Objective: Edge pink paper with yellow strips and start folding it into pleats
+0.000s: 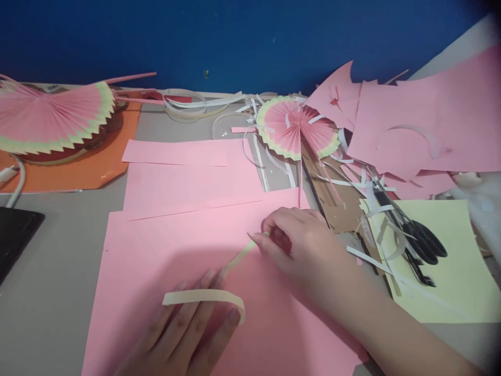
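Note:
My right hand [295, 240] pinches the far end of a narrow pale yellow paper strip [239, 256] between thumb and fingertips. From there the strip runs down to the fingertips of my left hand [188, 329], which lies flat with its fingers stretched out on a large pink sheet [156, 240]. A loose curl of pale yellow strip [203, 296] arches over the left fingers, close by the thumb. Whether both parts are one piece is hidden under that hand.
Pleated pink-and-yellow paper fans [58, 117] rest at the far left and back middle. Black-handled scissors [425, 241] lie on a pale yellow sheet [446, 224] to the right, among paper scraps. A black object [18, 235] is at the left edge. A blue wall [235, 42] stands behind.

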The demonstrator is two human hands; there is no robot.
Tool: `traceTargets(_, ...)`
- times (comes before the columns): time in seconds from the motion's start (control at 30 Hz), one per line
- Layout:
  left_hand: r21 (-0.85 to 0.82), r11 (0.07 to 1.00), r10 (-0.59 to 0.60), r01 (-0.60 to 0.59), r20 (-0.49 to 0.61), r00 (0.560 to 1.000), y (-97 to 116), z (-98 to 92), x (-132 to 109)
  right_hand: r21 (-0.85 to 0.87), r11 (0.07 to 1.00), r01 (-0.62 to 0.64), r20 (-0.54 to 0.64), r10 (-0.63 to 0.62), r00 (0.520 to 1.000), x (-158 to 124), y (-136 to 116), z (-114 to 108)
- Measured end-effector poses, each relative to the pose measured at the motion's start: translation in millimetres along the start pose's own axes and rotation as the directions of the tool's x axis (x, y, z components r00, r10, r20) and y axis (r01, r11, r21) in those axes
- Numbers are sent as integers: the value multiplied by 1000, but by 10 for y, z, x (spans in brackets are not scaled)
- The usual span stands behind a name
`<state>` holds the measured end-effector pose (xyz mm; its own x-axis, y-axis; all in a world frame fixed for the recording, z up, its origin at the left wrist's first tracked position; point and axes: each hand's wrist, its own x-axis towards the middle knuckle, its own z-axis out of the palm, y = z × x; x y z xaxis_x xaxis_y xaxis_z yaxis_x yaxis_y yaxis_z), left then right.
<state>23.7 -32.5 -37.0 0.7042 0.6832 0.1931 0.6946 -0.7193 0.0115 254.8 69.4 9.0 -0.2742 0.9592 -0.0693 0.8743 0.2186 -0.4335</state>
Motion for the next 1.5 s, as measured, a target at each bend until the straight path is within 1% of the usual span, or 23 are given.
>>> traceTargets(0.03, 1, 1000, -11, 11, -9, 1000, 2, 3, -3, -1, 1000, 2, 0, -2, 1000, 1, 1, 3)
traceTargets(0.17, 31, 998, 51, -52, 9, 999, -14, -4, -8, -21, 1000, 7, -2, -7, 1000, -2, 7, 15)
traceTargets(0.3, 17, 999, 30, -31, 23, 999, -15, 1, -15, -41, 999, 12, 4, -12, 1000, -2, -3, 2)
traceTargets(0.4, 3, 1000, 16, -16, -7, 1000, -8, 26, -32, -58, 998, 13, -2, -13, 1000, 6, -25, -12)
traceTargets(0.53, 31, 995, 100, -99, -26, 995, -21, 54, -60, -77, 997, 33, -11, -34, 999, 11, -53, -15)
traceTargets(0.63, 40, 994, 100, -99, -43, 994, -33, 55, -61, -120, 992, 38, -37, -43, 998, 3, -65, -10)
traceTargets(0.73, 67, 992, 107, -106, -18, 994, -39, 42, -48, -198, 979, 36, -66, -50, 997, -7, -60, -6)
traceTargets(0.8, 67, 991, 115, -114, -13, 993, -39, 38, -41, -225, 974, 38, -57, -52, 997, -8, -48, -2)
traceTargets(0.93, 44, 993, 113, -111, -44, 993, -34, 64, -53, -188, 981, 43, -6, -45, 999, 0, -26, 13)
traceTargets(1.03, 31, 994, 107, -105, -72, 992, -40, 81, -71, -177, 984, 24, 3, -24, 1000, 3, -23, 29)
traceTargets(1.2, 69, 989, 131, -130, -6, 991, -51, 46, -66, -177, 984, 5, -16, -7, 1000, -7, -26, 53)
traceTargets(1.37, 81, 991, 105, -105, 5, 994, -32, 8, -36, -172, 985, -34, -52, 26, 998, 16, -52, 49)
traceTargets(1.5, 85, 991, 103, -104, 9, 995, -43, -7, -34, -188, 981, -54, -50, 45, 998, 41, -70, 16)
